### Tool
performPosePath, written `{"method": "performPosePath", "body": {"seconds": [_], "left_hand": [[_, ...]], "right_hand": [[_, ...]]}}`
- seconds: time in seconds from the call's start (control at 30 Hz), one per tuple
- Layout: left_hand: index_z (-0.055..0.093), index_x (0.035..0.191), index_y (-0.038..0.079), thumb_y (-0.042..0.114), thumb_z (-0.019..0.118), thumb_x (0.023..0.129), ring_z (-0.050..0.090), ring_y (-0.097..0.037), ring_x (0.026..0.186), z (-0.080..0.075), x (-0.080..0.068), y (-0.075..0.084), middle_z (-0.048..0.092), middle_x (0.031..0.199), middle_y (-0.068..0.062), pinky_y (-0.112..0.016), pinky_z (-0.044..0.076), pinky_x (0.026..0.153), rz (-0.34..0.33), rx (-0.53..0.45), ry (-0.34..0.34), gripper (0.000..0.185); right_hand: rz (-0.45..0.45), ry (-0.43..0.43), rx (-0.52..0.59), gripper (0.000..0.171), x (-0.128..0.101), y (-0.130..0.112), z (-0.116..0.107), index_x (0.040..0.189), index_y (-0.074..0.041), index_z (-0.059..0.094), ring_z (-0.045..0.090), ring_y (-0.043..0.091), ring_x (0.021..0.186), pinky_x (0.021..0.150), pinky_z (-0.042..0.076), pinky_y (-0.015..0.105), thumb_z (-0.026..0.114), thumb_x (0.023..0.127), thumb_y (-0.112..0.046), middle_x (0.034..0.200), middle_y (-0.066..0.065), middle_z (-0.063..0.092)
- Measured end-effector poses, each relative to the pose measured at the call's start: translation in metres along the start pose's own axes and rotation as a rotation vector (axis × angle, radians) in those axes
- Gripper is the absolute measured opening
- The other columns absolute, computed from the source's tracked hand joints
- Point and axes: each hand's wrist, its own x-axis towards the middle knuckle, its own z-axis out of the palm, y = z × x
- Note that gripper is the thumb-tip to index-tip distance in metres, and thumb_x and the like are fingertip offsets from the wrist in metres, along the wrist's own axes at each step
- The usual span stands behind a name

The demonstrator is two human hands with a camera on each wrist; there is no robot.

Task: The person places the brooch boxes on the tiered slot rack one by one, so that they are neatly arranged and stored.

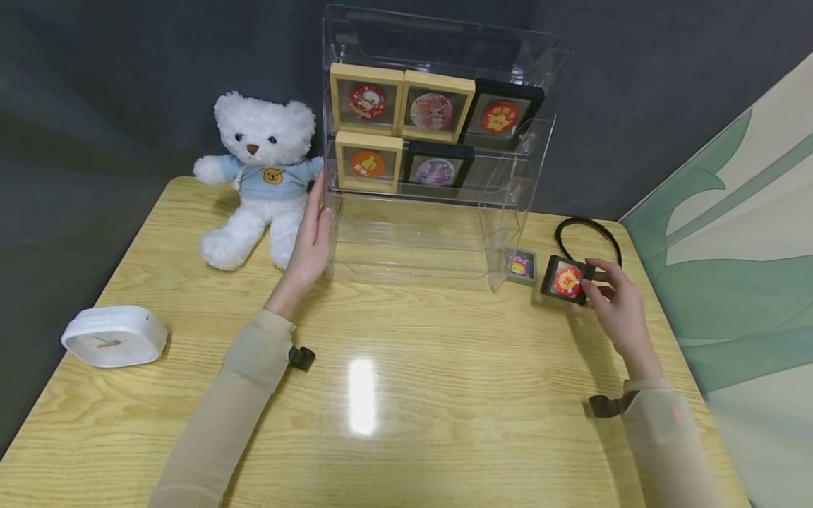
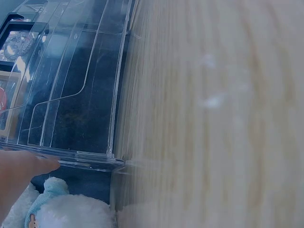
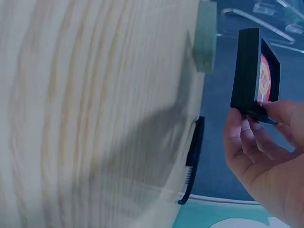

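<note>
A clear acrylic display shelf (image 1: pixel 438 233) stands at the back of the wooden table (image 1: pixel 406 395), with several framed badges on its upper tiers. My left hand (image 1: pixel 311 243) lies flat against the shelf's left side wall (image 2: pixel 80 156), fingers straight. My right hand (image 1: pixel 612 300) pinches a small black frame with a red-orange badge (image 1: pixel 565 280), tilted up off the table to the right of the shelf; the right wrist view shows the frame (image 3: pixel 254 71) edge-on in my fingers (image 3: pixel 251 142). A green frame (image 1: pixel 522 267) lies flat beside it.
A white teddy bear (image 1: pixel 257 176) in a blue shirt sits left of the shelf. A white clock (image 1: pixel 114 336) lies at the table's left edge. A black toothed headband (image 1: pixel 587 236) lies behind the right hand. A dark curtain hangs behind.
</note>
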Motion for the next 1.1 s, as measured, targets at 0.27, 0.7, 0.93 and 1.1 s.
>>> {"method": "performPosePath", "body": {"seconds": [0.27, 0.7, 0.93, 1.1], "left_hand": [[0.009, 0.173, 0.011, 0.007, 0.027, 0.117, 0.010, -0.020, 0.163, -0.001, 0.001, 0.001, 0.010, 0.179, -0.008, -0.031, 0.015, 0.131, 0.006, -0.011, -0.009, 0.059], [0.009, 0.173, 0.011, 0.005, 0.027, 0.116, 0.011, -0.020, 0.163, 0.001, 0.003, 0.001, 0.010, 0.179, -0.008, -0.033, 0.018, 0.131, 0.008, -0.039, -0.012, 0.060], [0.009, 0.173, 0.010, 0.004, 0.028, 0.116, 0.011, -0.017, 0.162, 0.001, 0.003, 0.000, 0.010, 0.179, -0.008, -0.035, 0.021, 0.131, 0.010, -0.060, -0.012, 0.061], [0.010, 0.173, 0.010, 0.006, 0.028, 0.117, 0.011, -0.016, 0.162, 0.000, 0.001, -0.002, 0.010, 0.179, -0.009, -0.034, 0.021, 0.131, 0.017, -0.048, -0.011, 0.059]], "right_hand": [[-0.042, 0.003, 0.068, 0.044, -0.004, -0.017, 0.005, 0.148, 0.009, 0.052, 0.065, -0.004, 0.089, 0.069, 0.059, 0.012, 0.062, 0.105, 0.004, 0.117, 0.005, 0.061], [-0.107, 0.004, 0.143, 0.041, -0.005, -0.054, 0.011, 0.145, 0.009, 0.052, 0.068, 0.003, 0.096, 0.071, 0.062, 0.016, 0.063, 0.106, 0.000, 0.112, 0.000, 0.060], [-0.147, 0.021, 0.169, 0.040, 0.001, -0.080, 0.019, 0.144, 0.008, 0.056, 0.070, 0.003, 0.095, 0.071, 0.062, 0.018, 0.065, 0.105, 0.002, 0.113, -0.001, 0.062], [-0.171, 0.010, 0.236, 0.039, 0.008, -0.097, 0.031, 0.142, 0.009, 0.056, 0.070, 0.005, 0.094, 0.072, 0.063, 0.018, 0.064, 0.104, 0.005, 0.113, 0.001, 0.061]]}}
